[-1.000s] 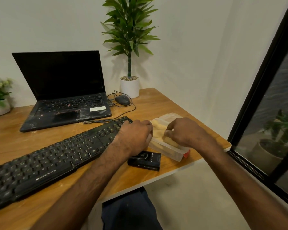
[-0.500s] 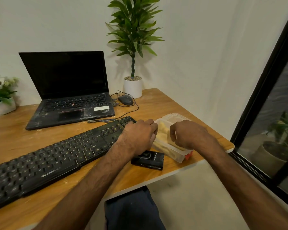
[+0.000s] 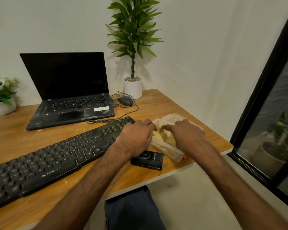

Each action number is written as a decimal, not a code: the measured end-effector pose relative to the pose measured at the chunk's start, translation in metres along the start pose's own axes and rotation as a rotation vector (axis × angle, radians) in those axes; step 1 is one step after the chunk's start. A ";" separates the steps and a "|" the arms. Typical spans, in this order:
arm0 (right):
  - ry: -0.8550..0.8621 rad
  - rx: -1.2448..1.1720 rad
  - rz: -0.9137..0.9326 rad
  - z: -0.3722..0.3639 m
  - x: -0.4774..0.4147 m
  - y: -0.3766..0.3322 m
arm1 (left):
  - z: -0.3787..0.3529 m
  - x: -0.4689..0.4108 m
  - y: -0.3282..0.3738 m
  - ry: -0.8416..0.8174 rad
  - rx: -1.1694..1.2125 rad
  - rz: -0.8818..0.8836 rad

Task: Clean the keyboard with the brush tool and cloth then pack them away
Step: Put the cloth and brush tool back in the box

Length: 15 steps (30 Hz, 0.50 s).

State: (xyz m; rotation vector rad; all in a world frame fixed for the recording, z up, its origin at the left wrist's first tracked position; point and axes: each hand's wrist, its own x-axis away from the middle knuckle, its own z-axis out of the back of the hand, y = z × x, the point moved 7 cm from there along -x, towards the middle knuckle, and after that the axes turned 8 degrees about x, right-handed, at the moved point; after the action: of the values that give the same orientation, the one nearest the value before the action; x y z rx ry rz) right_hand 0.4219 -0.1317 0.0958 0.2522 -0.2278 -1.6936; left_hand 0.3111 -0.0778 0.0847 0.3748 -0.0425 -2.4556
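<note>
The black, full-size plastic keyboard point(image 3: 56, 156) lies diagonally across the wooden desk point(image 3: 181, 105), untouched. Both hands work just past its right end, at a clear rectangular plastic container point(image 3: 171, 151) holding a pale yellow cloth point(image 3: 165, 135). The right hand point(image 3: 186, 135) reaches down into the container, its fingers curled onto the cloth, pinching it. The left hand point(image 3: 136, 135) sits against the container wall nearest the keyboard with bent knuckles; its fingertips are hidden, so I cannot tell whether it grips the rim or only steadies it. No brush tool can be made out.

This looks like the cloth being handled at the container, either taken out or packed in; the pictures alone do not settle which. The next move calls for the tub held steady while the cloth moves.

A small black rectangular box point(image 3: 147, 159) lies just right of the keyboard's near corner, close to the desk's front edge, as does the container. More open room lies behind the keyboard's right end.
</note>
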 end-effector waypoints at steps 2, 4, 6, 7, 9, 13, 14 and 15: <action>0.221 -0.071 -0.028 0.016 0.012 -0.004 | 0.004 0.005 -0.002 0.033 0.043 0.001; 0.375 -0.240 0.018 0.028 0.027 -0.018 | 0.005 0.011 -0.005 0.046 0.074 0.006; 0.407 -0.397 0.096 0.032 0.042 -0.039 | 0.004 0.017 -0.011 0.044 0.091 0.012; 0.372 -0.436 0.132 0.029 0.046 -0.048 | 0.004 0.020 -0.014 0.041 0.101 0.016; 0.242 -0.459 0.180 0.016 0.048 -0.064 | 0.006 0.026 -0.019 0.046 0.130 0.022; 0.089 -0.413 0.214 -0.007 0.048 -0.075 | 0.006 0.034 -0.025 0.044 0.156 0.040; 0.093 -0.382 0.213 -0.008 0.049 -0.076 | 0.006 0.035 -0.025 0.042 0.159 0.043; 0.108 -0.358 0.211 -0.009 0.050 -0.076 | 0.006 0.035 -0.026 0.041 0.163 0.046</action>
State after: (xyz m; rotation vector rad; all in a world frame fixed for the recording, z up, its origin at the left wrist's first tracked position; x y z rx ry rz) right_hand 0.3460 -0.1707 0.0629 0.0495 0.1260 -1.4759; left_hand 0.2673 -0.0790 0.0777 0.4893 -0.2331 -2.4052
